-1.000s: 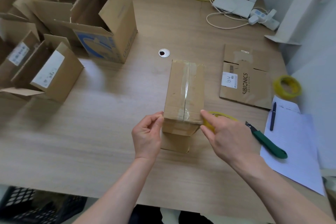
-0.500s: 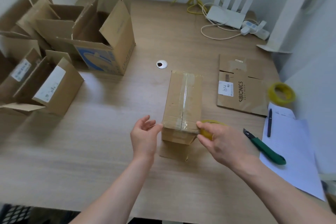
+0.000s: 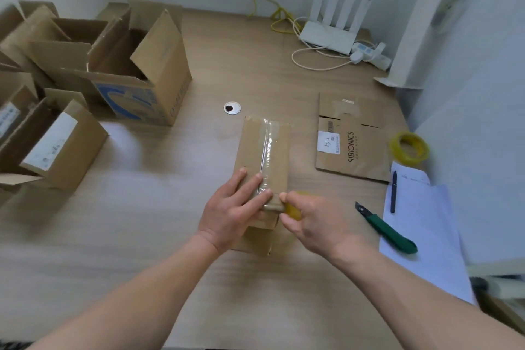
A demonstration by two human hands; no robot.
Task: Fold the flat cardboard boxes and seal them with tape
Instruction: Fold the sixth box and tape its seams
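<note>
At frame centre, our left hand (image 3: 233, 214) presses flat, fingers straight, on the taped box (image 3: 262, 156) standing on the surface (image 3: 170, 221). Our right hand (image 3: 309, 221) grips the yellow tape roll (image 3: 292, 209) against the box's near end.

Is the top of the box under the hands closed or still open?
Closed: the box has flaps meeting, clear tape along the seam; left hand presses it.
</note>
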